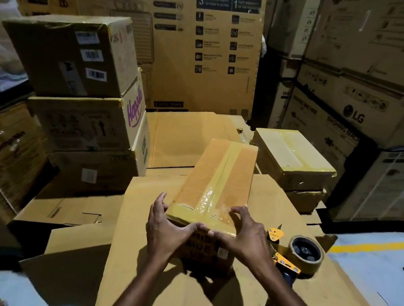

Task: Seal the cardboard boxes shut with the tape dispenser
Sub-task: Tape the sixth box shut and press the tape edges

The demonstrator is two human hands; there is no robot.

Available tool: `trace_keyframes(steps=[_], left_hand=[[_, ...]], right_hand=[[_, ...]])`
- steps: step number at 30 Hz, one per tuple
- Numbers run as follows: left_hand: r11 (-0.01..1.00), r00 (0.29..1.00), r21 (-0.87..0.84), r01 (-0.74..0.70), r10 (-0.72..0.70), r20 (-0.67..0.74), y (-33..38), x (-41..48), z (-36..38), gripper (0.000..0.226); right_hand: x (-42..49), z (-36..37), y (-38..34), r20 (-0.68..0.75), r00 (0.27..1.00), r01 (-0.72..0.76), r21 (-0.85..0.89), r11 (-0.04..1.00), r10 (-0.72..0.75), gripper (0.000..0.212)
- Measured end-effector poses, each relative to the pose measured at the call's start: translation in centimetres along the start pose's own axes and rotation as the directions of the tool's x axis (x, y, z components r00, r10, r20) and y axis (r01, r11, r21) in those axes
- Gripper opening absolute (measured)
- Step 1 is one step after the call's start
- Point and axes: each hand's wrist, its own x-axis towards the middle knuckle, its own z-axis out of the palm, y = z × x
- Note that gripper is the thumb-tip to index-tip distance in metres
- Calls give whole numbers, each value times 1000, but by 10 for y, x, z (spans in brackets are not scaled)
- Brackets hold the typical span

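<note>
Head view. A long, narrow box (218, 177) lies on a flattened cardboard sheet (170, 295), its short end toward the person. A strip of tape (222, 167) runs along the top seam, and more glossy, wrinkled tape crosses the near end and folds over the front edge.

The left hand (168, 230) grips the near left corner, with its fingers curled round the side wall and its thumb along the front edge. The right hand (243, 233) arches over the near right corner, with its fingertips pressing on the glossy tape and its thumb under the front edge, so that it pinches the end of the box. The thumbs nearly meet at the middle of that edge.

The tape dispenser (296, 253) lies on the sheet just beside the right wrist, and no hand holds it. A second box (292, 155), already taped, sits farther back on the right. A stack of boxes (83, 56) stands at the left.

Handling, as judged: the box looks stiff at its edges and corners but may give in the middle of its panels, so the corners make the better hold. Its weight cannot be told. The taped patches look slick, whereas bare cardboard offers more friction. The wrinkles suggest the tape needs firm smoothing from the middle outward.
</note>
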Motion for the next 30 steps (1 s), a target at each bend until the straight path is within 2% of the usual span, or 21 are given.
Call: trace_keyframes(steps=[4,7,11,14,20,22,25,28,30], left_hand=[[999,999,-32,6,-5,39,-2,9,-12,139],[998,993,-65,-7,14,119,-11,19,-25,131],[990,972,-144,11,24,234,-14,30,-39,103],[973,964,-222,57,4,266,-19,34,-46,84],[920,952,-360,153,-39,303,-27,31,-51,48],[906,957,-388,170,-58,284,-28,28,-50,33],[877,965,-437,197,-96,242,-27,22,-47,23],[860,971,-464,213,-136,194,-26,17,-43,14],[873,980,-449,191,-142,140,-27,12,-39,8]], right_hand=[[2,-22,8,55,998,32,60,998,-35,98],[4,-33,14,147,985,84,84,993,-96,92],[7,-42,21,235,964,93,130,987,-122,82],[9,-44,21,269,948,138,141,980,-172,72],[10,-39,17,310,931,198,19,980,-194,64],[8,-38,15,295,935,199,22,980,-197,63],[4,-37,18,220,958,154,138,978,-182,69],[-4,-32,23,112,987,91,185,978,-113,84],[-9,-25,25,40,998,46,217,975,-56,86]])
